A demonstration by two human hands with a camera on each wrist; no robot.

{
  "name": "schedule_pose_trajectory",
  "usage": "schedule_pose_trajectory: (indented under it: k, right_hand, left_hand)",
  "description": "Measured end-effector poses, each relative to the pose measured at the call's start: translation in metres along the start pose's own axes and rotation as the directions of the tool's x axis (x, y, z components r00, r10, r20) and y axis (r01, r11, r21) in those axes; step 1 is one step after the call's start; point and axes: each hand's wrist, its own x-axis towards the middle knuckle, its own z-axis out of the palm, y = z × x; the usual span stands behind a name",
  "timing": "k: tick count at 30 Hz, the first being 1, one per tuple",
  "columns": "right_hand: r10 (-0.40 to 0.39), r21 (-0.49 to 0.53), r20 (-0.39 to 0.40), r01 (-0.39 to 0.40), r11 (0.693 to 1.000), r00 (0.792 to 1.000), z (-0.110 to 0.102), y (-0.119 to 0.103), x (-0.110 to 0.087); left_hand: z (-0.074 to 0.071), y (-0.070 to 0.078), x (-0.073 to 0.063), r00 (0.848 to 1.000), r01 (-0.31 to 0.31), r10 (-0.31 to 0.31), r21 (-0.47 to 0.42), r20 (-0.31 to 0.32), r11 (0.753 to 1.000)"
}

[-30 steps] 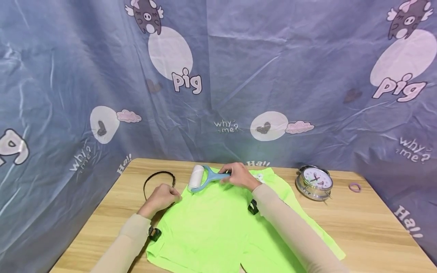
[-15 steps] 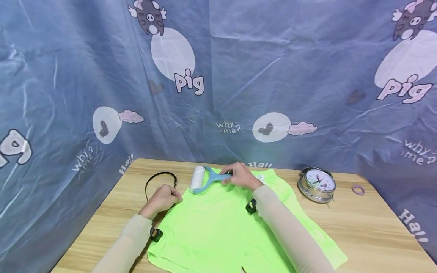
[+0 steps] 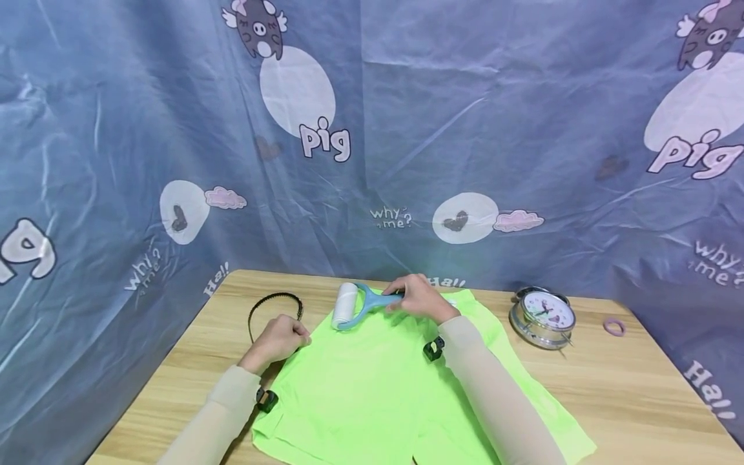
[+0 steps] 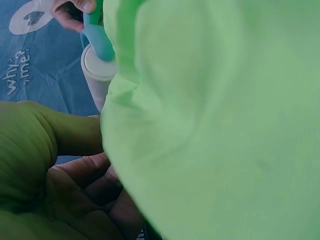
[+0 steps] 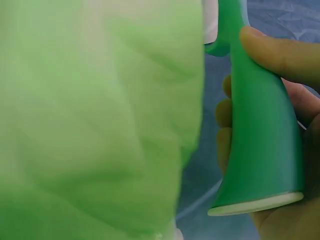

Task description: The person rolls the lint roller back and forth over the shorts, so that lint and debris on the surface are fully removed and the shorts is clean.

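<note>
Bright green shorts (image 3: pixel 360 381) lie spread on the table, their waist toward the back. My right hand (image 3: pixel 420 298) grips the handle of a blue lint roller (image 3: pixel 372 301), whose white roll (image 3: pixel 345 305) lies over the upper left part of the shorts. In the right wrist view the fingers wrap around the handle (image 5: pixel 265 135), which looks green there. My left hand (image 3: pixel 279 339) pinches the left edge of the shorts; in the left wrist view, its thumb (image 4: pixel 75 132) meets the fabric's edge, and the fingertips are hidden behind the cloth.
A black toothed headband (image 3: pixel 273 297) lies just behind my left hand. To the right of the shorts stands a silver alarm clock (image 3: pixel 543 316), with a purple hair tie (image 3: pixel 614 327) farther right. A blue printed curtain (image 3: pixel 395 148) hangs around the wooden table (image 3: pixel 645 400).
My right hand has moved the lint roller a little to the right across the top of the shorts. The left hand keeps its place at the edge. The head view has shifted slightly.
</note>
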Motion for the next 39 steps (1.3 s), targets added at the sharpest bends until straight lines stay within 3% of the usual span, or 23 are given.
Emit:
schedule_pose_trajectory:
  k: [6, 13, 22, 30, 39]
  right_hand:
    - [-0.007, -0.092, -0.007, 0.007, 0.996, 1.0, -0.014, -0.003, -0.004]
    - [0.016, -0.091, 0.004, -0.016, 0.996, 1.0, -0.027, -0.003, -0.013]
    - [-0.017, -0.163, -0.033, 0.011, 0.987, 0.999, -0.042, 0.002, -0.017]
    - [-0.05, -0.205, -0.05, 0.038, 0.978, 0.998, -0.049, 0.009, -0.033]
    - [-0.022, -0.22, -0.054, 0.009, 0.975, 0.998, -0.059, 0.015, -0.047]
  left_hand:
    - [-0.003, 0.002, -0.002, 1.0, -0.006, 0.006, -0.001, 0.01, 1.0]
    - [-0.004, 0.001, -0.002, 1.0, -0.005, 0.005, -0.002, 0.01, 1.0]
    - [-0.006, 0.003, 0.002, 0.999, -0.025, 0.025, -0.018, 0.02, 1.0]
    - [-0.001, 0.001, 0.0, 1.0, -0.004, 0.004, -0.025, 0.026, 1.0]
    - [0.001, 0.0, 0.0, 1.0, 0.008, -0.008, -0.021, 0.024, 1.0]
